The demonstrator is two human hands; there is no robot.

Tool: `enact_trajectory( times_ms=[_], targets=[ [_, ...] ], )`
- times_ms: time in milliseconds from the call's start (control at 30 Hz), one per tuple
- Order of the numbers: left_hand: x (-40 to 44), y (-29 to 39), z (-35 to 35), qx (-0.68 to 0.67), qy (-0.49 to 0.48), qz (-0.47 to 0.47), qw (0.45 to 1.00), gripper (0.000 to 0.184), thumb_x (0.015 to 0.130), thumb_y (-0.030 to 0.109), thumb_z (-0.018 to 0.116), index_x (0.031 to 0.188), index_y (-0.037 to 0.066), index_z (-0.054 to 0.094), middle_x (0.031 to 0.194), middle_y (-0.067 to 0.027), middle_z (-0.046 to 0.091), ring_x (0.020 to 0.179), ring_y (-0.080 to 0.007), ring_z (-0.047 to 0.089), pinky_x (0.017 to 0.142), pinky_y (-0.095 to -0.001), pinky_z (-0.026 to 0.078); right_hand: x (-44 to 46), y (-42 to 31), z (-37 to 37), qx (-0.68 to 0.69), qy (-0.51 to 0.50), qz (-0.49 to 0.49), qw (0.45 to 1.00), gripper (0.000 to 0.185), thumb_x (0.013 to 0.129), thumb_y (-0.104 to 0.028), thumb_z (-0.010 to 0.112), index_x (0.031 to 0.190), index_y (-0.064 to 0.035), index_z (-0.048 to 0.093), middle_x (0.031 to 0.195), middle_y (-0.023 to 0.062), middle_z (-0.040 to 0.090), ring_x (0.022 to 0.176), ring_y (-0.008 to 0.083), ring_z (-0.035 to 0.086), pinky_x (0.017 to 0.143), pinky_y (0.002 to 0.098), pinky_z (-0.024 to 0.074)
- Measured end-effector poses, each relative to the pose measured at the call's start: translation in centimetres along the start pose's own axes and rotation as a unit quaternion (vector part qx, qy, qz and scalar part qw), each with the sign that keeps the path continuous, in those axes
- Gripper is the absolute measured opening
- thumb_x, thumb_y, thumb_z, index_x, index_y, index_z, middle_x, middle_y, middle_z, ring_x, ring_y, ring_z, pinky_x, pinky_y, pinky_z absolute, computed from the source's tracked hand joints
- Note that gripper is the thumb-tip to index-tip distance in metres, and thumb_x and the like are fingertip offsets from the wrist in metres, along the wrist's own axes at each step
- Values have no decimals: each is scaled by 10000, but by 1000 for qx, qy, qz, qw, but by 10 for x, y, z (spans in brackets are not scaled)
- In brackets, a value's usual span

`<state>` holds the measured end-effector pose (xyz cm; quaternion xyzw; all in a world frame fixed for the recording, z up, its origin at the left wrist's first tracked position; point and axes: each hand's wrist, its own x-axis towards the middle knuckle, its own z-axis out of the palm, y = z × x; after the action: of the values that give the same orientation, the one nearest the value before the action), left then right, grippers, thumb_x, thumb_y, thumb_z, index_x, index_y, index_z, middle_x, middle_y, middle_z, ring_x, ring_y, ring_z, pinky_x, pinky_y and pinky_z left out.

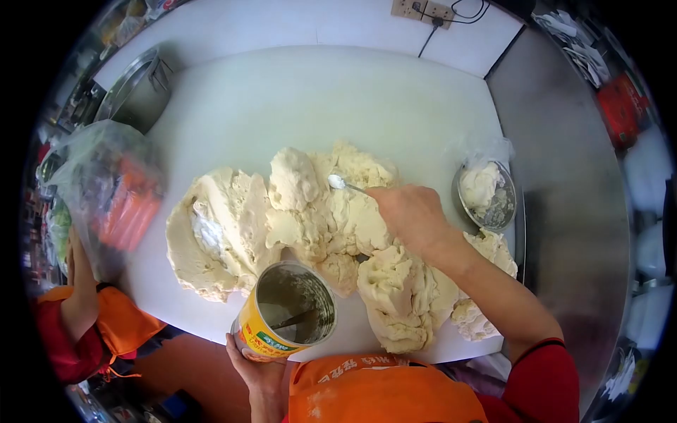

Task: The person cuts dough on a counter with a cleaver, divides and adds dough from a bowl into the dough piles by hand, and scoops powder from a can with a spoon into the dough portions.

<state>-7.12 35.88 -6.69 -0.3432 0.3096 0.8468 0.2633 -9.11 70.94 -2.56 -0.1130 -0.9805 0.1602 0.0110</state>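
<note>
My right hand [415,217] grips a spoon [358,189] above the dough. A small heap of white stuff [337,181] sits in its bowl. In my left hand [259,372] is a yellow tub [262,328], tilted so its mouth faces up. White residue clings to the inner wall, and a dark handle-like thing [295,320] lies inside. Several large lumps of pale dough [367,218] spread across the work table. The left lump [229,190] carries a patch of white powder [210,231]. Another lump [398,296] lies near my right forearm.
A metal bowl [509,190] of white, soft-looking stuff stands at the right. Carrots [130,211] in a clear bag and a large metal pot [137,92] are at the left. A co-worker's arm [81,292] reaches in there. Sockets and cords [437,21] are on the back wall.
</note>
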Motion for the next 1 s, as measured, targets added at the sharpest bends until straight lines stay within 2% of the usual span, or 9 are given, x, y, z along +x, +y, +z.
enact_trajectory(
  times_ms=[100,300,367,400,567,700,833,1000],
  targets=[
    [2,1,-3,-24,-13,-12,1000,708,911,620,330,1444,155,339,1463,-115,365,1316,-334,389,1019,-585,360,10,-13,4,-41,-70,9,997,304,814,-14,529,1072,-75,678,756,159,663,739,314,661,662,420,517],
    [-1,-1,-3,17,-52,-18,998,705,911,619,335,1439,151,353,1466,-116,368,1317,-341,388,1029,-570,357,12,-1,16,6,-59,14,998,351,808,-16,533,1130,-77,658,774,155,671,739,319,661,645,428,517],
    [-6,1,-3,-11,-39,-20,999,718,903,630,357,1435,148,353,1448,-147,376,1290,-369,416,987,-580,408,3,4,5,65,-44,16,997,362,806,-19,538,1145,-78,653,793,155,675,739,321,660,643,428,519],
    [-7,0,-4,-28,-31,-22,999,725,898,636,368,1433,146,352,1439,-163,380,1277,-382,430,966,-585,433,0,4,0,31,-47,0,998,361,806,-23,541,1146,-79,649,785,154,671,731,323,660,635,427,519],
    [-5,-1,-7,-22,-30,-13,999,720,901,631,362,1435,148,353,1438,-163,381,1278,-385,428,966,-591,432,-18,-5,-16,-97,-91,-94,987,316,793,-35,567,1104,-54,617,722,134,642,687,314,662,579,418,516],
    [-3,-1,-3,-26,-10,-7,1000,705,902,627,365,1421,149,371,1426,-160,397,1253,-378,454,942,-588,452,-11,-10,-1,-121,-104,-139,977,238,784,-36,578,1021,-25,584,679,107,623,665,298,664,555,406,516],
    [-4,1,-1,-1,-42,2,999,696,900,626,378,1407,149,384,1418,-151,403,1241,-368,463,922,-575,467,2,-22,5,-146,-135,-154,968,216,778,-30,580,994,-15,578,699,105,628,670,299,665,549,400,516],
    [-9,-2,4,-2,-58,3,998,693,892,628,404,1396,151,394,1412,-147,406,1232,-367,467,889,-553,489,-6,-7,11,-122,-44,-150,980,215,751,-35,606,965,-21,587,703,97,616,672,283,660,504,397,506]
  ],
)
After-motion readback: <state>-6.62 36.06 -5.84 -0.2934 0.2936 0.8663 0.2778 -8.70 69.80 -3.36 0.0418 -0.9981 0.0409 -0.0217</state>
